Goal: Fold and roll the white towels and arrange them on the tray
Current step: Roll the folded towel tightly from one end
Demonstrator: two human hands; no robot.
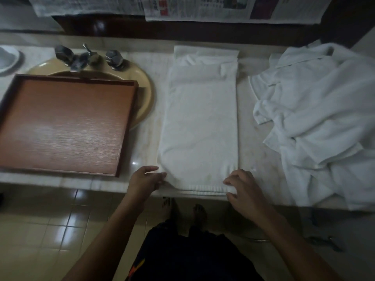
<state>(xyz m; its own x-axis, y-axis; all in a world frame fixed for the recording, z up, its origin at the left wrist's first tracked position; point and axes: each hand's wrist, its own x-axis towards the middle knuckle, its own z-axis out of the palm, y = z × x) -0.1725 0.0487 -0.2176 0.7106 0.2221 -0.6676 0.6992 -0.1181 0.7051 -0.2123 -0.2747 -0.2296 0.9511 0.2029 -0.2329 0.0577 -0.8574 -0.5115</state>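
Towel [199, 128] lies folded lengthwise on tabletop [250, 138]; left hand [146, 179] and right hand [245, 191] fingers clamped on its near corners, tray [63, 122] to its left

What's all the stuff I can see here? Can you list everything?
tray: one, brown, left, lying over the sink
sink: one, tan, under the tray
taps: one set, silver, behind the sink
towel: one, white, folded flat, counter middle
towel pile: one, white, crumpled, right
newspapers: several, grey print, along the back
dish: one, white, far left
counter: one, pale marble
floor: pale shiny tiles, below
feet: two, on floor
left grip: one, holds towel's near left corner
right grip: one, holds towel's near right corner
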